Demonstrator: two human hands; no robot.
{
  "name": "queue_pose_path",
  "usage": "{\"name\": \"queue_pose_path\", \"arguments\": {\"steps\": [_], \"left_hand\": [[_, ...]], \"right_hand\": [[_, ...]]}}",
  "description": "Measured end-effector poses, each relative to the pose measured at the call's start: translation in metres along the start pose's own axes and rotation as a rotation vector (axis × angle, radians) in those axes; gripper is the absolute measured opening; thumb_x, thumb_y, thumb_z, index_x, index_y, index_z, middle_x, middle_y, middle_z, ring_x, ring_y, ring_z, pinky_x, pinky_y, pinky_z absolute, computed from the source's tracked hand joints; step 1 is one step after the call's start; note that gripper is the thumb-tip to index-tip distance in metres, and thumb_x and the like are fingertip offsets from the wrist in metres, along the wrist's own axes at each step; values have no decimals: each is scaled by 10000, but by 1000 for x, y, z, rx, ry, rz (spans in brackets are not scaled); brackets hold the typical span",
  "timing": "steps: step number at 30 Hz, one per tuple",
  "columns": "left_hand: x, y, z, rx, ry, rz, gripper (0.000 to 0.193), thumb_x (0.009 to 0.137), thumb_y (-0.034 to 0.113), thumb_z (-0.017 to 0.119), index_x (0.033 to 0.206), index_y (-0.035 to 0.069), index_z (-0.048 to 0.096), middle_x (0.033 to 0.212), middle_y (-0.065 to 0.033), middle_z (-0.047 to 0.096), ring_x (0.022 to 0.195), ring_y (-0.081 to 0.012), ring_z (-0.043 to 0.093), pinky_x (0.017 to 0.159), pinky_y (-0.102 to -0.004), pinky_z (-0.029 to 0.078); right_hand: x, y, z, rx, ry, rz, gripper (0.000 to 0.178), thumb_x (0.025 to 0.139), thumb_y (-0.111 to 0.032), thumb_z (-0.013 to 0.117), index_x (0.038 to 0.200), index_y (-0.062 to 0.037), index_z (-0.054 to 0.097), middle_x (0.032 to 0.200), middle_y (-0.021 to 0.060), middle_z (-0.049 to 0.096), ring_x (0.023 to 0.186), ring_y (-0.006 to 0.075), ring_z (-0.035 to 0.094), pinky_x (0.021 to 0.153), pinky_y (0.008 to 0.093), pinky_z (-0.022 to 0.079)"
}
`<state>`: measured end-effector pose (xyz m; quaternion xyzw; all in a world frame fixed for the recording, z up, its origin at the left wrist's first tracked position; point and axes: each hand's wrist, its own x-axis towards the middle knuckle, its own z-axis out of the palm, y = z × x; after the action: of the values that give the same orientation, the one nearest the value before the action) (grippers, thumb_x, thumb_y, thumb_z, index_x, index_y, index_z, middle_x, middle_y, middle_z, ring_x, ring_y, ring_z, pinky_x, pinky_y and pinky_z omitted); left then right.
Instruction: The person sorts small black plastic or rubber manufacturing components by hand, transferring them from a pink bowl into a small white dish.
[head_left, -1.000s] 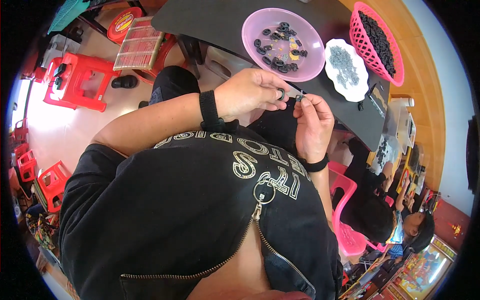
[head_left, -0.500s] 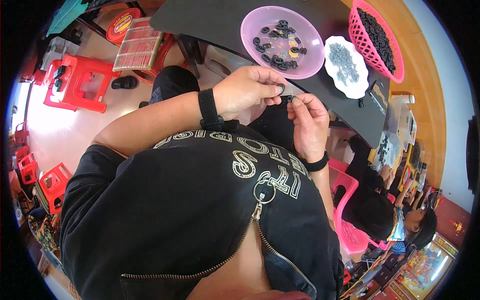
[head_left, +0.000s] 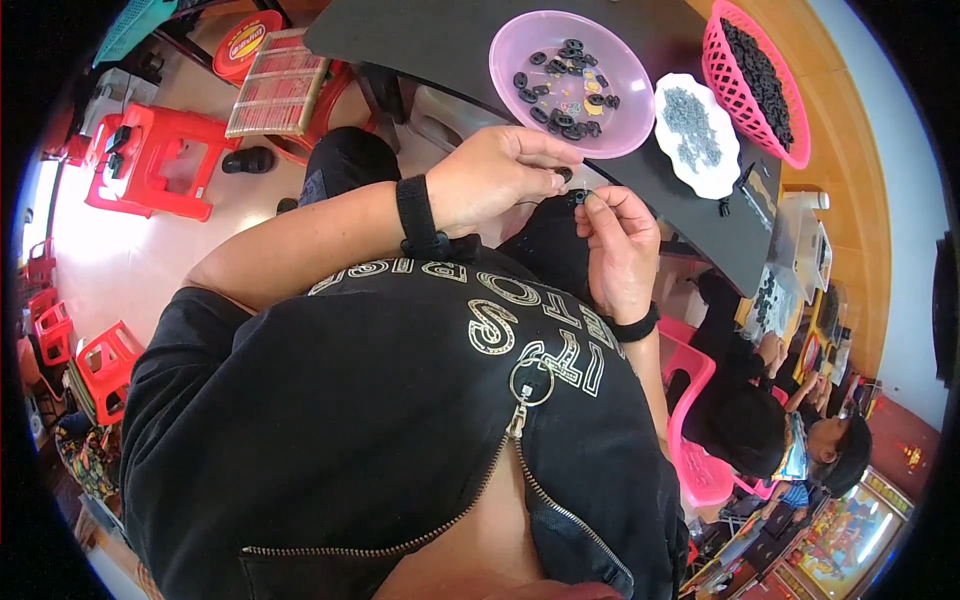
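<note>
My left hand (head_left: pixel 505 180) is closed, with a small black ring-like part (head_left: pixel 564 174) at its thumb and fingertips. My right hand (head_left: pixel 620 235) pinches another small black part (head_left: pixel 580 197) between thumb and forefinger, just to the right of the first one. The two parts are close together but look apart. Just beyond both hands stands a pink-purple bowl (head_left: pixel 640 115) with several black parts and yellow bits in it. Right of the bowl, a white scalloped dish (head_left: pixel 708 178) carries a heap of small silvery pieces (head_left: pixel 692 125).
A pink basket (head_left: pixel 795 150) full of black parts stands at the right end of the dark table (head_left: pixel 410 35). Red plastic stools (head_left: pixel 165 165) are on the floor at left. At right, other people (head_left: pixel 760 420) sit near a pink chair (head_left: pixel 700 480).
My left fingers have loosened a little and drawn slightly away from the part in my right hand. The bowl, dish and basket sit slightly further right in the picture.
</note>
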<state>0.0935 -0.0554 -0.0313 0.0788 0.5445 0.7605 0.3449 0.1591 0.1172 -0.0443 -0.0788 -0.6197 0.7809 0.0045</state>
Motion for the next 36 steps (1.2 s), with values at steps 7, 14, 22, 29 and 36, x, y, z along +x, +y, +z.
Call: {"name": "queue_pose_path", "arguments": {"steps": [7,14,22,29,36], "left_hand": [[1,-4,0,-12,0,70,303,858,13,531,1161,-6,549,1053,-103,614,918,-130,597,842,-247,487],[0,-1,-1,-86,4,-31,246,864,47,556,1106,11,578,970,-78,625,875,-113,606,810,-231,499],[4,-5,-2,-131,39,-59,219,862,57,567,1072,0,591,959,-75,621,860,-115,606,796,-226,504],[2,-5,0,-112,38,-6,236,855,49,572,1083,-9,591,944,-83,633,824,-109,609,769,-225,507],[2,-5,1,139,17,110,261,838,27,574,1094,-20,588,919,-87,647,799,-92,603,732,-212,496]], "right_hand": [[0,-2,2,-108,-27,47,43,841,-51,587,834,-10,600,739,9,594,653,60,515,596,187,397],[0,-2,4,-125,-32,31,48,836,-53,590,826,-7,600,725,2,587,640,56,506,589,185,394],[0,-2,4,-153,-16,23,48,837,-56,591,830,-10,599,723,0,587,640,50,509,586,181,394],[0,-1,4,-148,-4,24,48,837,-56,590,824,-11,599,717,-3,585,637,50,508,584,181,393],[1,-2,4,-159,-7,37,51,838,-55,588,817,-11,603,722,4,591,642,54,514,587,184,397]]}}
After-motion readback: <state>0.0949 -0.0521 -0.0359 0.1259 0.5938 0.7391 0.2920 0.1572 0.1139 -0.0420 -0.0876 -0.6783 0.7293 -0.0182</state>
